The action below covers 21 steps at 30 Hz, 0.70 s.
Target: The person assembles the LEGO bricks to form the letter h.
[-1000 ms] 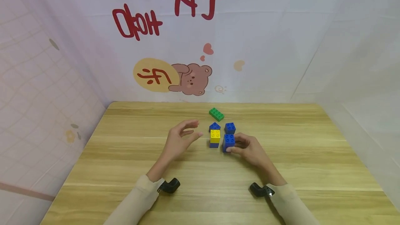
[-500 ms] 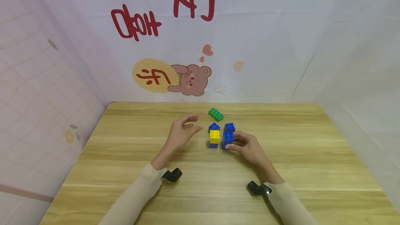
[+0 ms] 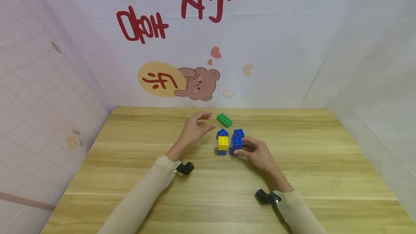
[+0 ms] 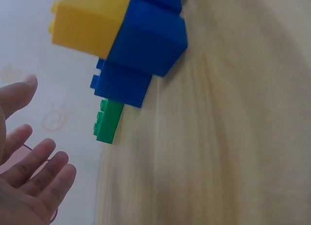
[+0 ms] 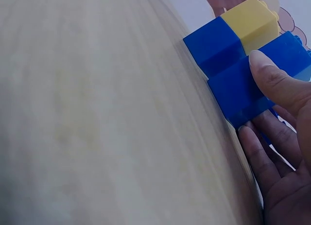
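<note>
My right hand point(image 3: 260, 156) pinches a tall blue block point(image 3: 236, 147) between thumb and fingers; it stands upright on the table. Just left of it, a yellow brick point(image 3: 222, 142) sits on top of a blue brick point(image 3: 222, 152). Behind that stack lies a blue triangular brick point(image 3: 222, 133), and another blue brick point(image 3: 239, 133) is partly hidden behind the block I hold. My left hand point(image 3: 194, 130) hovers left of the bricks, fingers spread from the thumb and holding nothing. A flat green brick point(image 3: 224, 120) lies farthest back, to the right of the left fingertips.
The wooden table point(image 3: 136, 176) ends at a pale printed cloth point(image 3: 276, 46) along the back. Similar cloth hangs at both sides. A black wrist camera point(image 3: 185, 168) is on the left sleeve, and another wrist camera point(image 3: 267, 196) is on the right one.
My left hand has moved forward and to the right, closer to the green brick. The right hand has shifted the tall blue block slightly away from me, towards the blue brick behind it.
</note>
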Motion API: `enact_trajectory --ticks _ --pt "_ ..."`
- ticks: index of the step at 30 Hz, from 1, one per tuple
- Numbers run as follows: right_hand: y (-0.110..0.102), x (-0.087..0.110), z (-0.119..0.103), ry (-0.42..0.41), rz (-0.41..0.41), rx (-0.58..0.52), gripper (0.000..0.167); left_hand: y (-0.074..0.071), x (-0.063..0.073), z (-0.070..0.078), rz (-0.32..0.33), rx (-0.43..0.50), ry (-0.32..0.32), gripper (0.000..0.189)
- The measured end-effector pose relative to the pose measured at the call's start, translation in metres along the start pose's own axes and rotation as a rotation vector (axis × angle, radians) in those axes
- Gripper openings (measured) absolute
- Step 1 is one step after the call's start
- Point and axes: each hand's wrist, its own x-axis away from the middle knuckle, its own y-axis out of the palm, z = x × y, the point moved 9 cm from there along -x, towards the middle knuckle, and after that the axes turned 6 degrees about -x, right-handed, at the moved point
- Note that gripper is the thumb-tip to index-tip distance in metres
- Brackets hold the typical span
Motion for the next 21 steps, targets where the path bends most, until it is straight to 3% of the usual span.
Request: enact_trajectory --ticks 13,21 --pt "-0.001 0.001 -0.002 -0.017 -0.003 -0.029 0.049 0.022 -0.040 -0.007 -0.070 -0.103 0.047 0.056" --pt "0.000 0.000 -0.004 -0.034 -0.019 -0.043 0.050 0.035 -0.053 -0.016 -0.138 -0.141 -0.002 0.060"
